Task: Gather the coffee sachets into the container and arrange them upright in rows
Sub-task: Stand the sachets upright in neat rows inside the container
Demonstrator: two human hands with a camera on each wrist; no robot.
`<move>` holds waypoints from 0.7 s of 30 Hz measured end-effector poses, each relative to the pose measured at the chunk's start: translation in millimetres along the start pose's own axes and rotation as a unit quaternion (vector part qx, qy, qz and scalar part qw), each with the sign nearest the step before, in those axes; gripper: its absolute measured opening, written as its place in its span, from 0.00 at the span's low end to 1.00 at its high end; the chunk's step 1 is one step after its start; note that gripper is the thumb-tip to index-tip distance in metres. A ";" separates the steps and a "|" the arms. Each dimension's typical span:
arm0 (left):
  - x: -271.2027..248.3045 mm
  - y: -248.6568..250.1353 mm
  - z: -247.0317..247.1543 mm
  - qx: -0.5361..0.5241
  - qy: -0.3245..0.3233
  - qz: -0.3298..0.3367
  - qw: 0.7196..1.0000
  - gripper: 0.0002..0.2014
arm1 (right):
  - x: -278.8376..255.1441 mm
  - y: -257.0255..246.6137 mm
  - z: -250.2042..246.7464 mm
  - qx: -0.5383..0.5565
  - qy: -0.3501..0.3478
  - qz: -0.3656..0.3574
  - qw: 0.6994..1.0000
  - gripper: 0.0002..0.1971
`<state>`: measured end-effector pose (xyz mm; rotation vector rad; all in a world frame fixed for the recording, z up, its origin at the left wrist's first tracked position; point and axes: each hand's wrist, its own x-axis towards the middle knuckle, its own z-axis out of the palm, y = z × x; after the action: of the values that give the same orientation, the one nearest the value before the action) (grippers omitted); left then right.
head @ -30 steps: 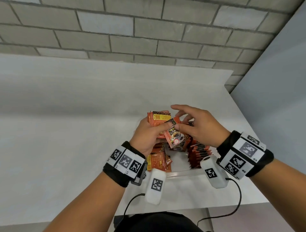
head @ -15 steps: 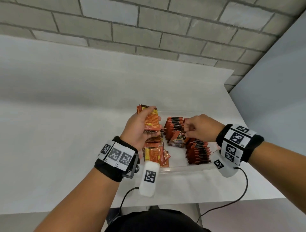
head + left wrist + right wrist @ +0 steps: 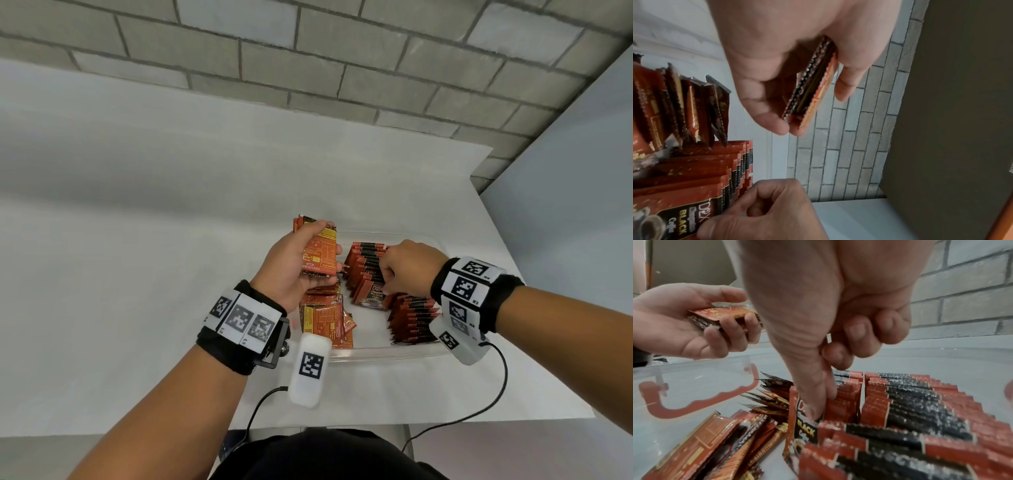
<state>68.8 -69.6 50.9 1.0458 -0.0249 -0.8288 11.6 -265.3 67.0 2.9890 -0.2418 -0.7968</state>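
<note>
Head view: my left hand [image 3: 294, 270] is clamping a spare stack [image 3: 320, 251] ready to feed, while my right hand [image 3: 407, 270] is pinching one sachet [image 3: 371, 296] upright into the container [image 3: 376, 353] row.

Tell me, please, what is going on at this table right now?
A person is filing coffee sachets upright into a clear container. The left hand holds a small stack of sachets above it. The right hand pinches one sachet at the end of a row. Loose sachets still lie on the container's left side.
</note>
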 end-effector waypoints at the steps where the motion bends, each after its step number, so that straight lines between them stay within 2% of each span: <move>1: 0.4 -0.3 -0.2 0.000 0.000 -0.001 1.000 0.11 | -0.2 0.0 -0.2 -0.001 0.000 0.001 1.000 0.13; 5: 2.9 -0.8 -0.2 -0.001 0.002 -0.003 1.000 0.12 | -0.3 0.1 -1.2 0.004 -0.001 0.001 1.000 0.09; 21: 8.9 -3.9 -1.4 -0.027 0.011 -0.017 0.999 0.17 | -2.0 8.2 -2.0 0.046 0.028 0.011 0.998 0.10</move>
<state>73.3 -74.9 44.0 1.0063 0.0350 -0.8442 9.8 -273.1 70.4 3.0837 -0.3172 -0.7166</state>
